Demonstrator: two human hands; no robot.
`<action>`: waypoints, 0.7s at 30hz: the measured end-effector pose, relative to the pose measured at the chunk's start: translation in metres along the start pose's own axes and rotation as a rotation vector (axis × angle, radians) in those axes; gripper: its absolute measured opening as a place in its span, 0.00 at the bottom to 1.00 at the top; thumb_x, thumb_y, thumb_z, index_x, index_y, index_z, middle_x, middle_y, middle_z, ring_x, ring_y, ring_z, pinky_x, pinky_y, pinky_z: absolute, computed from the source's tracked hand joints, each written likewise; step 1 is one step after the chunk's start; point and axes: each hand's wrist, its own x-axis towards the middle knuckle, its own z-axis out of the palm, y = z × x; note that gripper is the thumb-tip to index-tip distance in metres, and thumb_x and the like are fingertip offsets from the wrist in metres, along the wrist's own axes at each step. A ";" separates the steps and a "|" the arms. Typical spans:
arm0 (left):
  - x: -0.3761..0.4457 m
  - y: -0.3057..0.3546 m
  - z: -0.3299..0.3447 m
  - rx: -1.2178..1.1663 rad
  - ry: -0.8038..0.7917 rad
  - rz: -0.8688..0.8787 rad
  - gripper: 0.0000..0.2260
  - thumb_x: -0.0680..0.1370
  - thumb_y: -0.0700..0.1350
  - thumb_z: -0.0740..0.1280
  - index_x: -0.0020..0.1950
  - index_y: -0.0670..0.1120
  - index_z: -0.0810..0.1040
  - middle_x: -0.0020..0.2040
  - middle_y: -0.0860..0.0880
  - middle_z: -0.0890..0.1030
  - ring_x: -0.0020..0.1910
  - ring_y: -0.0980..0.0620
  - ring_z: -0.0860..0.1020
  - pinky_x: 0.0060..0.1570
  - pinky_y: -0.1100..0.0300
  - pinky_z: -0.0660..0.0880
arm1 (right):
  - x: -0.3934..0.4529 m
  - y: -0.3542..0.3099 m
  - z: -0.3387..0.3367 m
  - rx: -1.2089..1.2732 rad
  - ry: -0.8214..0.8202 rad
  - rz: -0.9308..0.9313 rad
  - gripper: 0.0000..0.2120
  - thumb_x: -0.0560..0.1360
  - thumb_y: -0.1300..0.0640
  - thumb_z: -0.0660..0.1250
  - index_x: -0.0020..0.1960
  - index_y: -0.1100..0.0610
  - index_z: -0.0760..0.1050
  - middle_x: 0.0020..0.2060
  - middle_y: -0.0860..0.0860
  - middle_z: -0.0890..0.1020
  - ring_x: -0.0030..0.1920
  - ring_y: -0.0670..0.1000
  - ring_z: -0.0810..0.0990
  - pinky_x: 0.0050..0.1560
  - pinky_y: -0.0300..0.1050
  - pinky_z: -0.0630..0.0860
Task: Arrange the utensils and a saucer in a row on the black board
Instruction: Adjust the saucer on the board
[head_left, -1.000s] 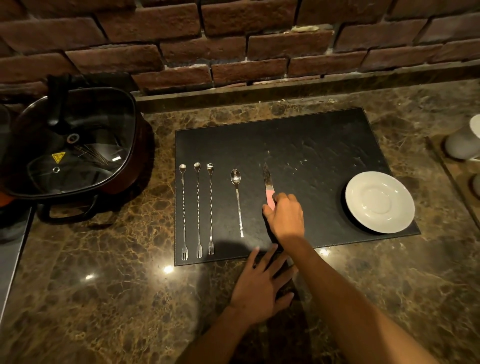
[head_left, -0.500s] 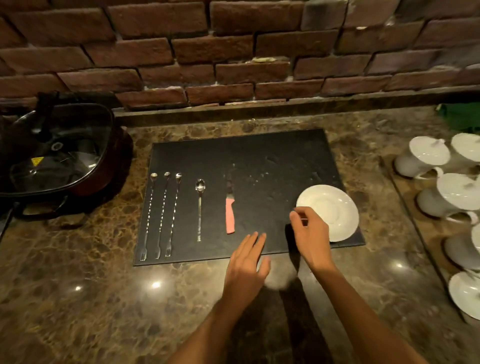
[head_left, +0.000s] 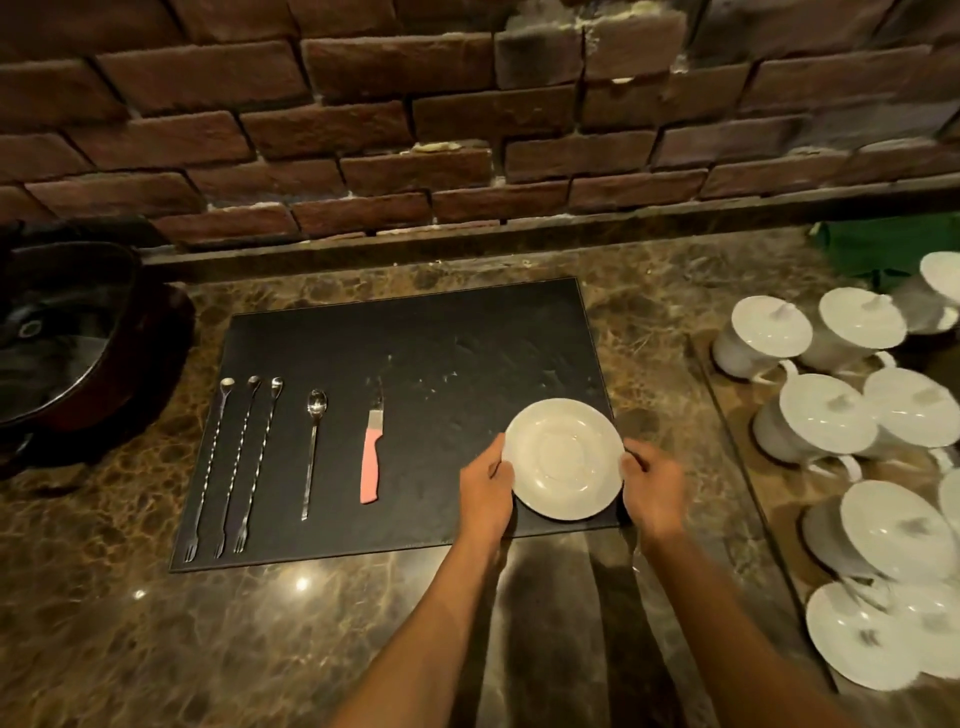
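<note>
- Both your hands have come onto the saucer (head_left: 563, 458): half a second ago only your right hand was reaching for its left rim while the left lay flat at the near edge of the black board (head_left: 415, 332); a second ago the right was on the knife.
- Your left hand (head_left: 485, 491) now cups the saucer's left rim, and your right hand (head_left: 652, 486) has crossed to the right rim. Both are closed onto the saucer, fingers curled along its edge.
- The saucer sits at the board's near right corner, its right side reaching the board's edge. Whether it is lifted or resting on the board, you cannot tell from here.
- The knife (head_left: 372, 454) has been let go and lies alone, pink handle toward you, well apart from the saucer.
- Left of it lie the spoon (head_left: 312, 452) and the three twisted bar forks (head_left: 234, 462), all parallel.
- This means the utensils look settled and the saucer is the last piece. I judge you need to bring it left toward the knife, to close the wide gap.
- Mind the crowded white lidded cups (head_left: 831, 410) on your right.
</note>
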 end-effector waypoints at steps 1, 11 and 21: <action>0.000 0.000 0.002 0.005 0.011 0.006 0.17 0.83 0.35 0.62 0.63 0.54 0.83 0.57 0.53 0.85 0.60 0.49 0.81 0.66 0.52 0.76 | -0.001 0.002 0.002 0.003 -0.003 -0.015 0.14 0.76 0.69 0.60 0.56 0.64 0.81 0.45 0.52 0.82 0.51 0.58 0.81 0.48 0.36 0.72; 0.000 0.002 0.009 -0.196 0.059 -0.033 0.25 0.82 0.32 0.63 0.48 0.62 0.87 0.51 0.57 0.87 0.54 0.53 0.85 0.54 0.54 0.83 | 0.002 0.013 0.009 0.012 0.088 0.016 0.13 0.77 0.66 0.61 0.55 0.60 0.81 0.43 0.50 0.80 0.43 0.51 0.78 0.40 0.37 0.71; 0.031 0.029 -0.018 -0.258 0.165 0.012 0.25 0.80 0.27 0.61 0.47 0.56 0.86 0.50 0.50 0.88 0.55 0.45 0.85 0.58 0.44 0.81 | 0.028 -0.026 0.046 0.089 -0.034 -0.002 0.16 0.75 0.71 0.59 0.50 0.59 0.83 0.40 0.50 0.84 0.42 0.49 0.82 0.47 0.47 0.80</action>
